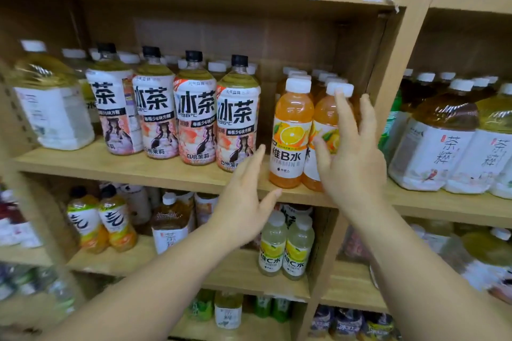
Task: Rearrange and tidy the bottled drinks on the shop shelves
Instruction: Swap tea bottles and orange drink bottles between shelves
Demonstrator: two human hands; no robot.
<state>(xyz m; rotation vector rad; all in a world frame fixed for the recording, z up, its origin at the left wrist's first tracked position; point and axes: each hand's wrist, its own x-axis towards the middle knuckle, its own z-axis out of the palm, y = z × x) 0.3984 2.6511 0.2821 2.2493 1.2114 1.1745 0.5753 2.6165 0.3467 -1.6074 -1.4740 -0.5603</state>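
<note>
Two rows of orange vitamin-water bottles [298,75] are seen at the right end of the middle shelf [138,169], each row running back toward the rear panel. At the front, the left orange bottle [291,133] and the right orange bottle [322,116] stand upright and touch each other. The right hand [352,155] is laid against the right orange bottle – its fingers are straight and spread, the forefinger tip reaches the white cap, and the thumb is stretched across the label (no curl round the bottle can be made out). That bottle is thus partly hidden behind the palm, with the hand on its near side. Nothing is gripped by the left hand [246,202]: its fingers are straight and close together, thumb out, palm turned rightward. It is raised in front of the shelf edge, just beside the base of the left orange bottle and in front of the nearest of four iced-tea bottles [238,113]. A wooden divider [393,77] is set just right of the orange rows. Pale lemon bottles [273,243] are ranged on the shelf below.
</note>
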